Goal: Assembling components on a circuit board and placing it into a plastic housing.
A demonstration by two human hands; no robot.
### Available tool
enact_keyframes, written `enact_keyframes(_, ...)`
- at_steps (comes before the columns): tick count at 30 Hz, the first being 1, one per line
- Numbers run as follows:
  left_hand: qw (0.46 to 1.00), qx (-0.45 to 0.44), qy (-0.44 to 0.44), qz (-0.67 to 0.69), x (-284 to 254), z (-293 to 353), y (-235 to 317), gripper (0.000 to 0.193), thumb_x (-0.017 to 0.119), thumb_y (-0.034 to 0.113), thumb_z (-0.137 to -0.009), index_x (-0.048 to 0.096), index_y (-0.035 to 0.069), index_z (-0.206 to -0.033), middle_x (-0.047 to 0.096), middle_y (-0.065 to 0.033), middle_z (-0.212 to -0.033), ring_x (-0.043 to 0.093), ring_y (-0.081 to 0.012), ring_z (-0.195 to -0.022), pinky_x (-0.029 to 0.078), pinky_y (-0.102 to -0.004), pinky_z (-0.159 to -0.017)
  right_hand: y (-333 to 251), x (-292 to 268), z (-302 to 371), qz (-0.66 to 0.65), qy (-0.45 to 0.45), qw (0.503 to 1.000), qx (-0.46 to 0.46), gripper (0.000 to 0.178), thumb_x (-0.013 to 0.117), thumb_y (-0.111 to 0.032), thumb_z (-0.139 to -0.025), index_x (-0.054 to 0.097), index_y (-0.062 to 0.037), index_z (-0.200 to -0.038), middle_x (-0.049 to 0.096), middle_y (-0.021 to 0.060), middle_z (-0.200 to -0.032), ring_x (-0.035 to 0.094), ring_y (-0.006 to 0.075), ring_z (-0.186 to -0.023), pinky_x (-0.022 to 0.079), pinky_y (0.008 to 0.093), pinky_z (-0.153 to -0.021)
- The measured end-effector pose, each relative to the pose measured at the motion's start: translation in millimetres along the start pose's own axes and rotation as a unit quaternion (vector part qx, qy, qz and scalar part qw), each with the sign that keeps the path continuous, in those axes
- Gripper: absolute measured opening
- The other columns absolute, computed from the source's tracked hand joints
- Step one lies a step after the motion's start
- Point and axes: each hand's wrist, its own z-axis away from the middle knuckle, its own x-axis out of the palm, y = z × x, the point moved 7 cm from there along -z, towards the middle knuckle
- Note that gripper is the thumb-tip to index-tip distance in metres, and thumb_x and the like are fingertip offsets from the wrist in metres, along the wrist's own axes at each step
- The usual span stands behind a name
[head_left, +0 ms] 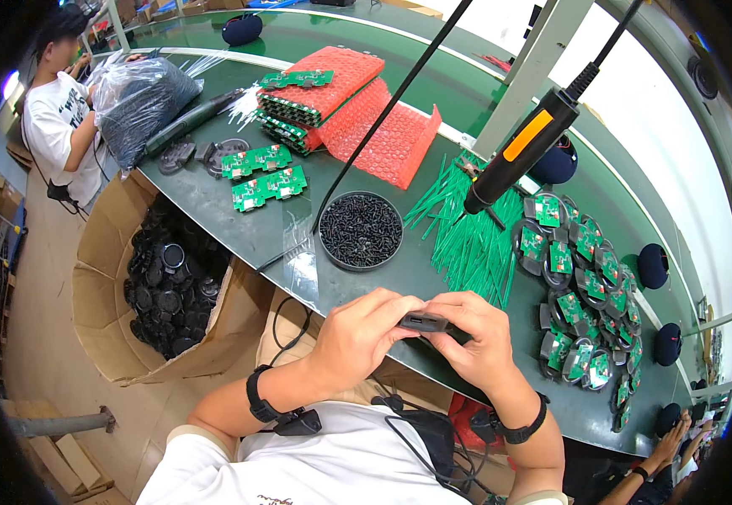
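A small black plastic part (pixel 423 321) is held up just past the table's near edge. My left hand (pixel 356 338) grips its left end and my right hand (pixel 479 341) grips its right end, fingers and thumbs closed on it. Much of the part is hidden by the fingers. Beyond my hands sits a round dish (pixel 361 268) full of small black screws. A heap of thin green strips (pixel 472 252) lies to its right. Over the strips hangs a black electric screwdriver (pixel 524 150) with an orange band. Several black housings with green circuit boards (pixel 591 284) are piled at the right.
Loose green circuit boards (pixel 270 188) lie left of the dish, near stacked boards in red bubble wrap (pixel 383 135). A cardboard box (pixel 101 269) of round black parts stands at the left. Dark rounded speakers (pixel 653 266) line the belt. A co-worker (pixel 61 126) stands beside a plastic bag (pixel 143 105).
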Motion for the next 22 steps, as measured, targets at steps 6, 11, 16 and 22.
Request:
enact_keyframes(6,1.0,0.0,-0.004,0.003,-1.1,1.5,2.5,0.033,0.075,0.001,-0.079,0.066,0.001,-0.11,0.068,-0.0165,-0.1,0.069,-0.0322,-0.088,0.056,-0.0369,-0.073,3.3,1.4,2.7,0.007,0.001,1.0,0.001,0.038,0.079,-0.001,-0.067,0.073,-0.0078,-0.103,0.071,0.0076,-0.1,0.068,0.026,-0.087,0.055,0.0343,-0.074)
enact_keyframes(11,0.999,-0.021,-0.002,0.027,-2.1,3.2,-0.3,0.034,0.074,-0.003,-0.077,0.069,0.002,-0.11,0.07,-0.0161,-0.1,0.07,-0.0312,-0.088,0.057,-0.0356,-0.075,2.0,1.7,1.9,0.008,0.004,1.0,-0.003,0.037,0.079,-0.001,-0.066,0.074,-0.0079,-0.101,0.071,0.0074,-0.099,0.068,0.026,-0.087,0.055,0.0342,-0.074)
enact_keyframes(16,0.999,-0.042,-0.007,0.014,-2.0,3.9,-1.0,0.035,0.072,-0.008,-0.077,0.069,0.002,-0.11,0.07,-0.0162,-0.1,0.071,-0.0305,-0.088,0.057,-0.035,-0.075,0.3,2.6,2.2,0.019,0.016,1.0,-0.008,0.036,0.079,-0.001,-0.065,0.074,-0.008,-0.1,0.071,0.0073,-0.098,0.068,0.026,-0.085,0.055,0.0347,-0.074)
enact_keyframes(22,1.0,0.015,0.008,-0.008,-4.4,3.4,-0.6,0.04,0.072,-0.006,-0.075,0.066,0.005,-0.113,0.069,-0.0146,-0.102,0.07,-0.0308,-0.086,0.059,-0.0357,-0.071,-2.1,3.2,0.7,0.014,0.023,1.0,-0.015,0.038,0.079,-0.001,-0.064,0.074,-0.0086,-0.101,0.071,0.0077,-0.098,0.068,0.0262,-0.085,0.055,0.0352,-0.075)
